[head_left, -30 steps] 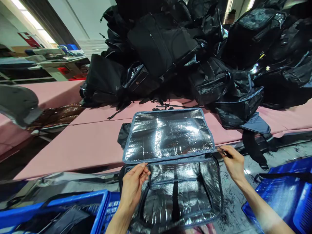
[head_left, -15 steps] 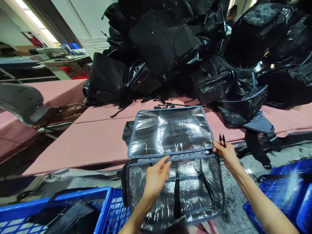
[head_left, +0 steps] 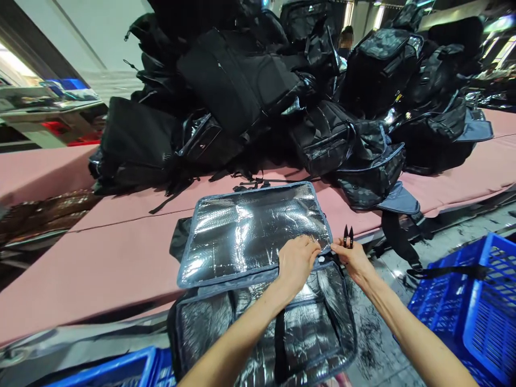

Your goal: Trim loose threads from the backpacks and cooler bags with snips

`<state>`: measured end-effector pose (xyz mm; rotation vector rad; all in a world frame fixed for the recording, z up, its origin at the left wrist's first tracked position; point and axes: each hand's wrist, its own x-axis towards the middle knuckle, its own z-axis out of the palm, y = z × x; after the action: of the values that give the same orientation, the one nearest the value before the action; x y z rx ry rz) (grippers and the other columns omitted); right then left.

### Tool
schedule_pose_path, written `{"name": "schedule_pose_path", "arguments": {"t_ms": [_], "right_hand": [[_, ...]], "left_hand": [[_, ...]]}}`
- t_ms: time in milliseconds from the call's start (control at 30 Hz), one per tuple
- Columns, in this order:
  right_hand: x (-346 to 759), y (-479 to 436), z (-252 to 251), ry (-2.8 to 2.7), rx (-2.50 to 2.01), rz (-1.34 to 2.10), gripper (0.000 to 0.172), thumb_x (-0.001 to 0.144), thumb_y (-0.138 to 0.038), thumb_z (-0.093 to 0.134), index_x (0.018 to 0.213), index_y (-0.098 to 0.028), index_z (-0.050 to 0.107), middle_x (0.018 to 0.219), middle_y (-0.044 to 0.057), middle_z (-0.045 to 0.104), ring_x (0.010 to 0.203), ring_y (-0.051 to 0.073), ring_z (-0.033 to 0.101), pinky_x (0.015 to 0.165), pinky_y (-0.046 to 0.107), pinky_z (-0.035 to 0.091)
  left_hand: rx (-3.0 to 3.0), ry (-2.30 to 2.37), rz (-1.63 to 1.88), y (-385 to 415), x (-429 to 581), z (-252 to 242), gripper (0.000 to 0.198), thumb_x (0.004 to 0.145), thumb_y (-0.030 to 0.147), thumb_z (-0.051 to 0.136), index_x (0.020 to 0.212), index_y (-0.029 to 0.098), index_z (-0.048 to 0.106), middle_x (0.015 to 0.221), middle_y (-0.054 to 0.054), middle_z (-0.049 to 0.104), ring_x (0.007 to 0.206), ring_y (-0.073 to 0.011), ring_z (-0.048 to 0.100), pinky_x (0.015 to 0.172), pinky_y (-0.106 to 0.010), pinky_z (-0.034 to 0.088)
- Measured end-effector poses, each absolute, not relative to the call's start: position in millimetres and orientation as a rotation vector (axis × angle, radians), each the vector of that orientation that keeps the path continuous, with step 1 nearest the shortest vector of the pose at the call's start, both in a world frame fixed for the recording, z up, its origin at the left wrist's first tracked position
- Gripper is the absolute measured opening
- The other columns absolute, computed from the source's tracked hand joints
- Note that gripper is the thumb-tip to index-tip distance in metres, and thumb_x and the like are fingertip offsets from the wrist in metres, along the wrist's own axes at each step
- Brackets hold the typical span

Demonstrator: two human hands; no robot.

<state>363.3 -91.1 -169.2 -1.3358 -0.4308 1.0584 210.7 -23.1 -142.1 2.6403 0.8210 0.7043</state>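
A bag with a silver foil lining [head_left: 258,344] lies spread open in front of me, its lid flap [head_left: 250,231] folded back onto the pink table. My left hand [head_left: 297,262] is closed at the flap's right lower corner, its fingertips bent over the blue-grey edge binding. Just beside it, my right hand [head_left: 353,262] pinches the same corner between thumb and finger. Black thread snips [head_left: 348,236] are tucked in that right hand, blades pointing up. Below the fingers a small white spot [head_left: 321,259] shows on the bag's rim.
Black bags [head_left: 242,80] are heaped along the back of the pink table [head_left: 121,247]. A blue crate [head_left: 451,301] stands at right, another blue crate [head_left: 108,371] at lower left. Dark thread scraps [head_left: 368,333] litter the floor. Far behind, a person [head_left: 345,43] is partly visible.
My left hand has moved right from the bag's middle to the flap's right corner. My right hand stays at that corner with the snips. The view has turned to the right.
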Motion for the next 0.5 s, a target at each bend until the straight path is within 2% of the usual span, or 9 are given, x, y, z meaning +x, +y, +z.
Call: {"name": "schedule_pose_path", "arguments": {"t_ms": [100,233,367,500], "right_hand": [[362,-89,-172,-0.385,-1.230,1.168,0.036,0.042,-0.032,0.079,0.064,-0.012,0.059,0.040,-0.011,0.030,0.038,0.001,0.018,0.040,0.021,0.012],[363,-88,-174,-0.363,-1.201,1.179,0.038,0.042,-0.031,0.080,0.069,-0.011,0.061,0.043,-0.008,0.039,0.039,0.001,0.023,0.041,0.020,0.013],[365,-88,-176,-0.350,-1.157,1.198,0.033,0.044,-0.029,0.079,0.066,-0.012,0.061,0.042,-0.009,0.038,0.039,0.001,0.021,0.041,0.020,0.012],[368,-90,-180,-0.363,-1.127,1.228,0.029,0.045,-0.028,0.078,0.057,-0.012,0.057,0.040,-0.009,0.036,0.038,0.001,0.019,0.040,0.020,0.011]], "left_hand": [[2.614,0.797,0.813,-27,212,-148,0.016,0.086,0.024,0.049,0.088,0.019,0.063,0.083,-0.003,0.063,0.081,-0.0150,0.055,0.070,-0.026,0.042],[2.703,0.776,0.815,-27,217,-144,0.023,0.087,0.023,0.046,0.106,0.023,0.058,0.085,-0.003,0.061,0.079,-0.0137,0.054,0.066,-0.023,0.041],[2.860,0.722,0.661,-24,235,-139,0.021,0.089,0.026,0.044,0.097,0.025,0.063,0.074,-0.001,0.055,0.067,-0.0116,0.050,0.057,-0.022,0.034],[2.914,0.636,0.556,-22,250,-139,0.021,0.088,0.022,0.042,0.089,0.020,0.063,0.074,-0.003,0.053,0.068,-0.0133,0.051,0.058,-0.024,0.035]]}}
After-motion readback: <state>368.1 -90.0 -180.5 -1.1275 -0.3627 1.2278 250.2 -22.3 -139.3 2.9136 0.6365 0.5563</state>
